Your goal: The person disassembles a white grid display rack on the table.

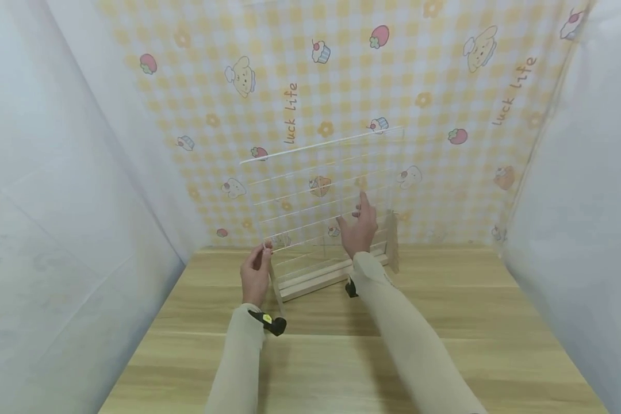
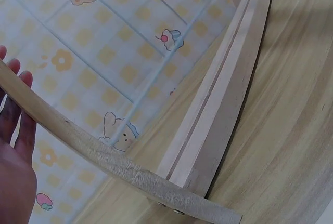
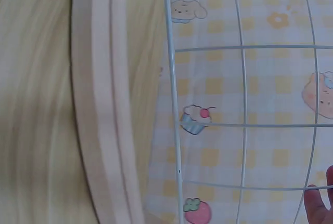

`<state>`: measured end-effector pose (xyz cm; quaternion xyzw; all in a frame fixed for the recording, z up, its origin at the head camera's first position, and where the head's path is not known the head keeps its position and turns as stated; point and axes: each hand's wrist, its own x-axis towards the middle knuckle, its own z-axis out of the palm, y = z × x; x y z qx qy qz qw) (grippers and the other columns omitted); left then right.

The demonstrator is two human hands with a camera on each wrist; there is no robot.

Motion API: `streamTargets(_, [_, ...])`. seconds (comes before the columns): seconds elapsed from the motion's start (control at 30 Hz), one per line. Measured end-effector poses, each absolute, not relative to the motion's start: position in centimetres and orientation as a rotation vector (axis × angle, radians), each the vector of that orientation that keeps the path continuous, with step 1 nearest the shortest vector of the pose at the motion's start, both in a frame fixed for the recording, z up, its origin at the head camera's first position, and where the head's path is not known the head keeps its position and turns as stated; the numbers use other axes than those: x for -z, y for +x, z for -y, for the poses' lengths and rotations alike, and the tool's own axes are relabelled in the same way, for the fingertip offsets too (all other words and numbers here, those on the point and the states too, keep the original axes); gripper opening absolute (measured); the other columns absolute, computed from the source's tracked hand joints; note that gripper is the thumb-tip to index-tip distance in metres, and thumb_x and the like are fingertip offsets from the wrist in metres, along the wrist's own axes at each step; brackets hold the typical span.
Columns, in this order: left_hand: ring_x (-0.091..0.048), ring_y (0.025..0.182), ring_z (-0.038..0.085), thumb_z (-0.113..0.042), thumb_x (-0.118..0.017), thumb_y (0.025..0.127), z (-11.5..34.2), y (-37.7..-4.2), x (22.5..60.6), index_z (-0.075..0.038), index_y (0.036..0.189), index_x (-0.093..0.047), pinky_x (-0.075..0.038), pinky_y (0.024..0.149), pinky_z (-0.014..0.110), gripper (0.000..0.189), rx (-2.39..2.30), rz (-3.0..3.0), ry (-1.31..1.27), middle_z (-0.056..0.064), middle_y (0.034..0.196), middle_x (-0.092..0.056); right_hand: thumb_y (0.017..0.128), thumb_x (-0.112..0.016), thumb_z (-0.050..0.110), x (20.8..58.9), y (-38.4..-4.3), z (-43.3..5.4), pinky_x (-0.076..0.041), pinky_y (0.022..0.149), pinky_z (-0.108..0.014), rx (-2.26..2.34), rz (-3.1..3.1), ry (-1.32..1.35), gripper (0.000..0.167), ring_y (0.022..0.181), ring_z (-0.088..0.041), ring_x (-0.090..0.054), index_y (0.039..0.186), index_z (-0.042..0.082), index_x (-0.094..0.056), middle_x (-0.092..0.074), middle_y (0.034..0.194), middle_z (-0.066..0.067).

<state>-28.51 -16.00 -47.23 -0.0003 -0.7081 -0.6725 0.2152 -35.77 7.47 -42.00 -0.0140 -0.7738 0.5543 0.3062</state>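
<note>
A white wire grid panel (image 1: 290,152) leans upright over a wooden stand with a grooved crossbar (image 1: 315,280). My left hand (image 1: 255,276) grips the upper end of the stand's curved left side piece (image 2: 104,151); in the left wrist view its fingers lie behind that wood, the thumb out of sight. In front of the grid's right half is my right hand (image 1: 359,230), index finger extended and thumb spread. Its fingertips (image 3: 314,203) overlap a wire crossing at the lower right of the right wrist view. The grid's bottom wire stands apart from the crossbar there.
The stand's right side piece (image 1: 391,247) rises at the crossbar's far end. Under everything is a wood-grain table (image 1: 315,356). A yellow checked cloth (image 1: 341,80) hangs behind, with white sheets (image 1: 564,190) on both sides. Each wrist wears a black strap mount (image 1: 274,325).
</note>
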Motion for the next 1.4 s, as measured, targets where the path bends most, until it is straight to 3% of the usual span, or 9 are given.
streamTargets(0.2, [-0.064, 0.114, 0.008, -0.027, -0.058, 0.103, 16.3, -29.1, 48.0, -0.004, 0.133, -0.063, -0.046, 0.099, 0.006, 0.038, 1.851, 1.959, -0.016, 0.012, 0.132, -0.066, 0.085, -0.079, 0.008, 39.7, -36.1, -7.5, -0.052, 0.091, -0.048, -1.405, 1.991, 0.028, 0.086, 0.112, -0.031, -0.058, 0.157, 0.016, -0.033, -0.054, 0.131, -0.018])
streamTargets(0.5, [-0.064, 0.107, -0.001, -0.029, -0.060, 0.102, 16.4, -29.0, 48.5, -0.004, 0.131, -0.063, -0.047, 0.097, 0.006, 0.039, 1.837, 1.960, -0.054, 0.014, 0.132, -0.067, 0.087, -0.076, 0.005, 36.7, -35.9, -7.3, -0.052, 0.094, -0.043, -1.339, 1.976, 0.096, 0.088, 0.107, -0.030, -0.054, 0.159, 0.015, -0.027, -0.050, 0.129, -0.019])
streamTargets(0.63, [-0.064, 0.106, -0.002, -0.029, -0.060, 0.102, 16.4, -28.9, 48.4, -0.002, 0.133, -0.061, -0.046, 0.098, 0.006, 0.041, 1.849, 1.966, -0.049, 0.019, 0.134, -0.065, 0.088, -0.075, 0.008, 35.2, -35.8, -7.4, -0.050, 0.090, -0.040, -1.321, 1.964, 0.111, 0.088, 0.104, -0.027, -0.052, 0.160, 0.015, -0.025, -0.049, 0.127, -0.018])
streamTargets(0.87, [-0.063, 0.109, -0.002, -0.023, -0.058, 0.103, 16.5, -29.2, 48.2, -0.004, 0.133, -0.062, -0.046, 0.099, 0.005, 0.036, 1.857, 1.968, 0.002, 0.014, 0.135, -0.066, 0.089, -0.076, 0.009, 33.8, -35.9, -7.8, -0.050, 0.092, -0.043, -1.305, 1.920, 0.139, 0.087, 0.102, -0.033, -0.053, 0.159, 0.010, -0.025, -0.050, 0.125, -0.022])
streamTargets(1.1, [-0.062, 0.102, -0.008, -0.013, -0.055, 0.103, 16.4, -28.6, 47.5, 0.004, 0.135, -0.059, -0.046, 0.095, 0.004, 0.035, 1.885, 1.951, -0.054, 0.024, 0.138, -0.061, 0.086, -0.077, 0.006, 32.6, -35.9, -8.5, -0.053, 0.092, -0.048, -1.300, 1.844, 0.167, 0.087, 0.098, -0.034, -0.056, 0.158, 0.007, -0.028, -0.050, 0.119, -0.024])
streamTargets(1.2, [-0.063, 0.101, -0.006, -0.012, -0.056, 0.103, 16.3, -27.9, 46.6, 0.005, 0.133, -0.060, -0.047, 0.094, 0.005, 0.034, 1.861, 1.961, -0.064, 0.027, 0.131, -0.064, 0.086, -0.077, 0.006, 31.9, -35.6, -9.0, -0.053, 0.092, -0.048, -1.299, 1.853, 0.187, 0.088, 0.100, -0.036, -0.057, 0.158, 0.006, -0.027, -0.050, 0.119, -0.023])
streamTargets(1.4, [-0.062, 0.105, -0.004, -0.016, -0.056, 0.104, 16.2, -27.3, 45.8, 0.001, 0.132, -0.062, -0.046, 0.095, 0.004, 0.034, 1.819, 2.019, -0.046, 0.015, 0.124, -0.067, 0.087, -0.076, 0.007, 31.6, -35.0, -11.0, -0.053, 0.093, -0.044, -1.260, 1.932, 0.212, 0.088, 0.103, -0.039, -0.058, 0.158, 0.004, -0.024, -0.049, 0.122, -0.023])
